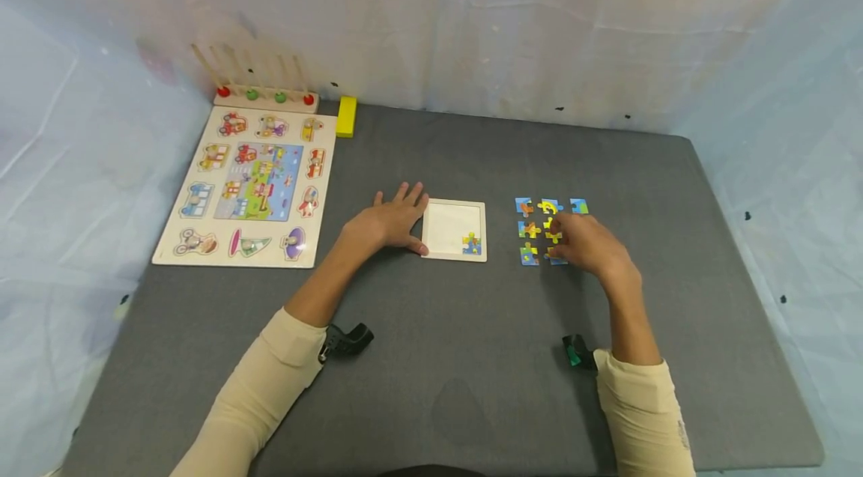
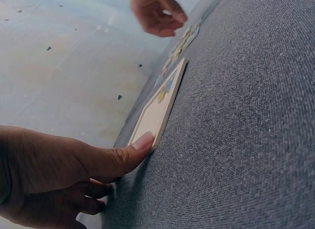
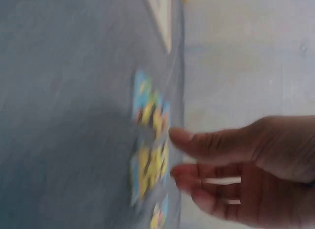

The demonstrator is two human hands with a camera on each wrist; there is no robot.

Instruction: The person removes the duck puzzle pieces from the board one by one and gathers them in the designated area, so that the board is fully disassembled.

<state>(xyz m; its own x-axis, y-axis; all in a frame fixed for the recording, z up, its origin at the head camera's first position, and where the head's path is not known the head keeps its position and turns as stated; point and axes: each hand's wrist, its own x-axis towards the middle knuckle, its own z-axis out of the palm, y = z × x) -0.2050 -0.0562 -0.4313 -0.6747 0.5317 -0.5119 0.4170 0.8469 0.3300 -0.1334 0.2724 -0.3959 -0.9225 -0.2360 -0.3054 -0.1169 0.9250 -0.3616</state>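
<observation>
A shallow square wooden puzzle tray (image 1: pixel 445 222) lies near the table's middle, one jigsaw piece (image 1: pixel 473 243) in its lower right corner. Along the tray's left edge rests my left hand (image 1: pixel 387 225), fingers spread; in the left wrist view its thumb (image 2: pixel 143 141) presses on the rim. To the right of the tray, several loose jigsaw pieces (image 1: pixel 529 230), blue, yellow and orange, lie in rows. My right hand (image 1: pixel 593 245) hovers over the right part of these rows and partly hides some pieces. In the right wrist view, thumb and fingertips stand apart with nothing visible between them.
A large wooden picture board (image 1: pixel 317 237) with vehicle and toy shapes covers the table's left side. Behind it stands a peg rack (image 1: pixel 266 104) with red and green beads, beside a yellow block (image 1: pixel 346 117). Pale sheeting hangs around the grey table (image 1: pixel 431 357).
</observation>
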